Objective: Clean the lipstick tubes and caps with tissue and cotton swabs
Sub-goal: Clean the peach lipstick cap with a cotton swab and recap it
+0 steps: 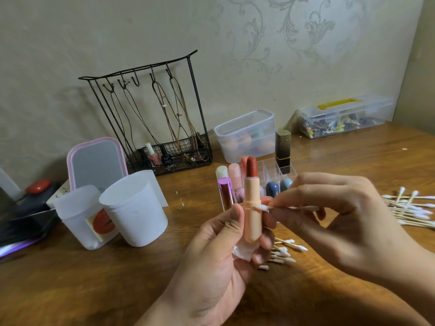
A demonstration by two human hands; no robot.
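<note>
The left hand (211, 250) curls its thumb and fingers round a peach lipstick tube (252, 208), upright over the wooden table (94, 278), its red bullet up. A scrap of tissue (240, 252) sits tucked in that palm. From three o'clock, the right hand (341, 220) pinches a cotton swab (282, 207), whose tip touches the tube's seam. Loose swabs (414, 210) lie farther out at three o'clock. A clear organiser (270, 170) with more lipsticks stands at twelve.
</note>
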